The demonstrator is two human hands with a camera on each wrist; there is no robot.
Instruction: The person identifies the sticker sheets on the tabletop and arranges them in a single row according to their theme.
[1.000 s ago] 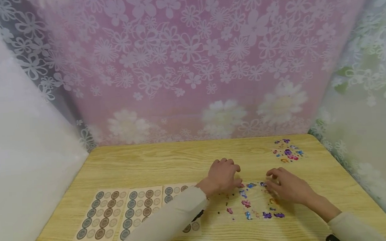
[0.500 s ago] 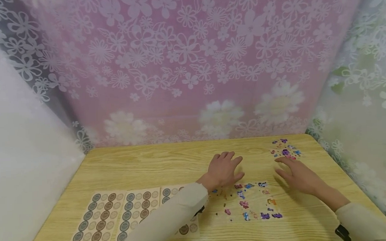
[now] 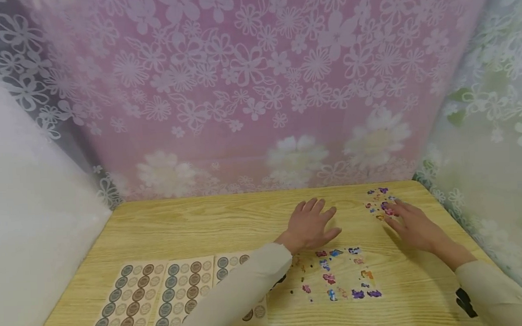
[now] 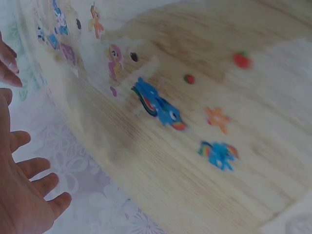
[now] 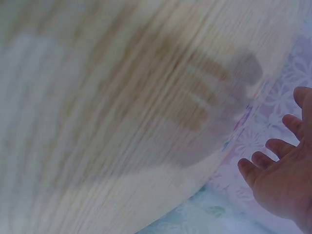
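In the head view my left hand [image 3: 310, 224] spreads its fingers over the table, beyond the upper left part of a clear sheet of pony stickers [image 3: 328, 278]; it holds nothing. My right hand [image 3: 418, 227] reaches to the far right corner, fingers extended, its fingertips overlapping a second cluster of colourful stickers [image 3: 379, 197]. In the left wrist view a blue rainbow-maned pony [image 4: 157, 103] and other small pictures show beside the left hand [image 4: 29, 180]. The right wrist view has the right hand [image 5: 287, 170] with separated fingers, its shadow cast on the wood.
Three paper sheets of round labels [image 3: 132, 297] lie in a row at the left of the wooden table [image 3: 194, 220]; the left sleeve [image 3: 244, 288] covers part of them. A pink flowered cloth [image 3: 250, 96] hangs behind the table's far edge.
My right hand has moved from the near sticker sheet to the far right cluster. My left hand has shifted slightly away and right, its fingers spreading wider.
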